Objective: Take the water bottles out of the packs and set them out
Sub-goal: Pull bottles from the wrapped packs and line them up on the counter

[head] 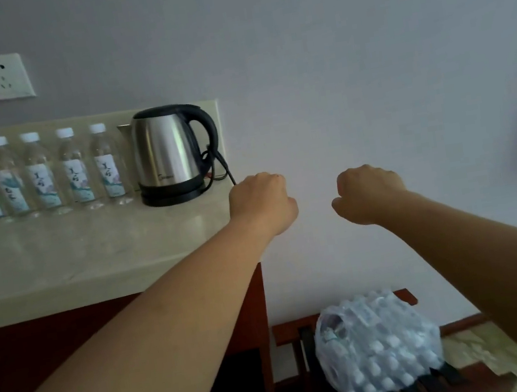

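Several water bottles point(73, 168) with white caps and blue-green labels stand in a row at the back of the pale countertop point(58, 259). A shrink-wrapped pack of bottles point(379, 349) lies on a low wooden rack point(290, 328) at the lower right. My left hand point(261, 203) is held out at the counter's right end with its fingers curled under, holding nothing. My right hand point(369, 192) is raised in front of the wall, also curled into a fist and empty. Both hands are well above the pack.
A steel electric kettle point(172, 155) on its black base stands right of the bottles, its cord trailing to the counter's right edge. A wall socket point(1, 76) sits above the counter. Dark red cabinet fronts point(244, 315) are below it.
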`<state>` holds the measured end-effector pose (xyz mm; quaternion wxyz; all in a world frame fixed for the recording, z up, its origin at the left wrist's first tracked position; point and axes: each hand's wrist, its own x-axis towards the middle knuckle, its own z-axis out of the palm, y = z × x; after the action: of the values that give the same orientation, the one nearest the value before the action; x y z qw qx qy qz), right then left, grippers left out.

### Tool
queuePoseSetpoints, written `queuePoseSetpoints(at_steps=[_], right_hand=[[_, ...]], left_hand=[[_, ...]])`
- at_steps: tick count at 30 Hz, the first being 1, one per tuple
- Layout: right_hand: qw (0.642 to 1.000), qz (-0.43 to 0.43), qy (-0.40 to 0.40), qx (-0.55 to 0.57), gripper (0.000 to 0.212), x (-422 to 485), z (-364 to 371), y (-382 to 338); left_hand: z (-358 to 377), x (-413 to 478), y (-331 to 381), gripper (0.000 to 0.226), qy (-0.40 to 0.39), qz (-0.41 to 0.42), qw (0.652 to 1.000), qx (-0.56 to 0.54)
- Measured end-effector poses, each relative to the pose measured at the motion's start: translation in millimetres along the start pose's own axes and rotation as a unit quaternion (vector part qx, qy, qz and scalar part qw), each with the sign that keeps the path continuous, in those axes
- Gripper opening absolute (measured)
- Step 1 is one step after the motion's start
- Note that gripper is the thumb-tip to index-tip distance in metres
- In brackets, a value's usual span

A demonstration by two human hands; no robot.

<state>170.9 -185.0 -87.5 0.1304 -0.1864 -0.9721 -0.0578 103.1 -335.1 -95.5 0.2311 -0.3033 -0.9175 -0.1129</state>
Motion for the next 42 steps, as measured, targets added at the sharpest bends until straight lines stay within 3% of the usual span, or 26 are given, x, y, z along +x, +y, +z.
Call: queuePoseSetpoints(at_steps=[7,21,26,36,42], right_hand=[[1.000,0.006,0.005,0.004,0.009,32,19,38],[0.999,0.047,-0.012,-0.004,0.021,124,57,98],[1.000,-0.004,-0.028,0.013,0.008,149,82,116],[0.985,-0.162,-0.051,-0.005,0.010,169,155,172],[0.973,-0.194,-0.124,0.023,0.028,159,228,190]], left_hand=[[35,46,38,0.020,-0.015,0.028,0.999,-0.012],[108,134,71,0.020,-0.067,0.039,0.997,-0.016],[134,147,86,0.021,-0.085,0.000,0.996,0.002],[200,154,145,0.018,-0.102,-0.103,0.989,0.020],[265,123,160,0.019,-0.152,-0.134,0.979,0.024]])
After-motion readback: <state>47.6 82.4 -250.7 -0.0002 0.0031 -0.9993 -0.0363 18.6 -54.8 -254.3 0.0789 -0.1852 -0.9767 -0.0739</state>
